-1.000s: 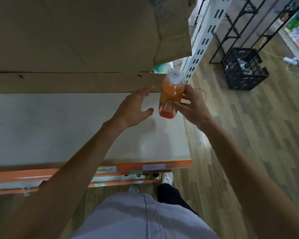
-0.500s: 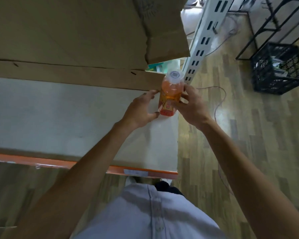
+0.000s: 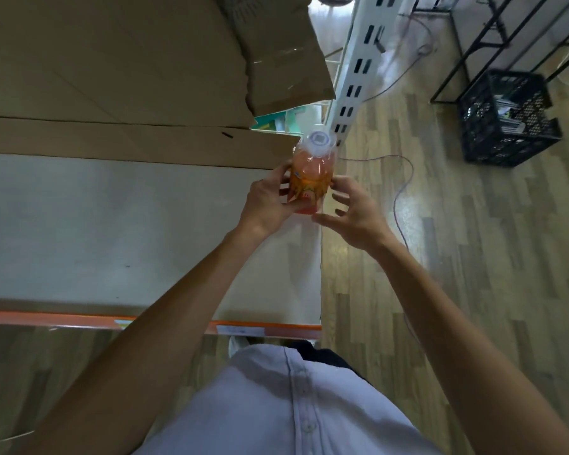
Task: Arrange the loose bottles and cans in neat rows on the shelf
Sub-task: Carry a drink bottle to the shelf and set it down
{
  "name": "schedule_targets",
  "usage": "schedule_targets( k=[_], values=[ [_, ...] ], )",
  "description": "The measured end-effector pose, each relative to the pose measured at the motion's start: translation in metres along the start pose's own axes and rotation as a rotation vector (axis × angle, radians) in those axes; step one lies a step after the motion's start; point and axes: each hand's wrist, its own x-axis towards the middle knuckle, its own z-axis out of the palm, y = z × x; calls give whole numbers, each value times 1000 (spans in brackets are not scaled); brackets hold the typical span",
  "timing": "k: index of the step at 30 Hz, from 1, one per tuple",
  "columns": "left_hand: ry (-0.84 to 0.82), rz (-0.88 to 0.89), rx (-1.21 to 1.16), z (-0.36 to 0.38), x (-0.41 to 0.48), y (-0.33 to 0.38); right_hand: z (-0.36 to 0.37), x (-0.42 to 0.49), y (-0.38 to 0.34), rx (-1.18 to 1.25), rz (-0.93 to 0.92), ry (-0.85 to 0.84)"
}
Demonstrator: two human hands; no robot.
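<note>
Where the shelf [image 3: 112, 224] ends at its far right corner, orange drink bottle [image 3: 311, 178]: upright, white cap up, just beside the cardboard box [image 3: 112, 67].
Left hand [image 3: 265, 205]: fingers wrapped round the bottle's label.
Right hand [image 3: 358, 215]: fingers spread and loose beside the bottle, gripping nothing.

bottle [image 3: 311, 174] label blurred, crate [image 3: 506, 152] contents perhaps papers

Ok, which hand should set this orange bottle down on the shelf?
Left, probably. The left hand grips the orange bottle over the shelf, while the right hand sits beside it with fingers spread, not wrapped round it.
</note>
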Motion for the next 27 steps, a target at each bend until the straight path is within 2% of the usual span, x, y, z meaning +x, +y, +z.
schedule_targets(
  k=[2, 4, 17, 27],
  values=[
    [-2, 3, -3, 6, 6, 1, -2, -3, 13, -60, 112, -27],
    [8, 15, -4, 8, 9, 2, -1, -5, 20, -82, 140, -47],
    [39, 73, 83, 7, 14, -2, 11, 26, 7, -38, 32, -4],
    [15, 35, 66, -5, 20, -1, 26, 33, 2, -160, 11, 113]
  ],
)
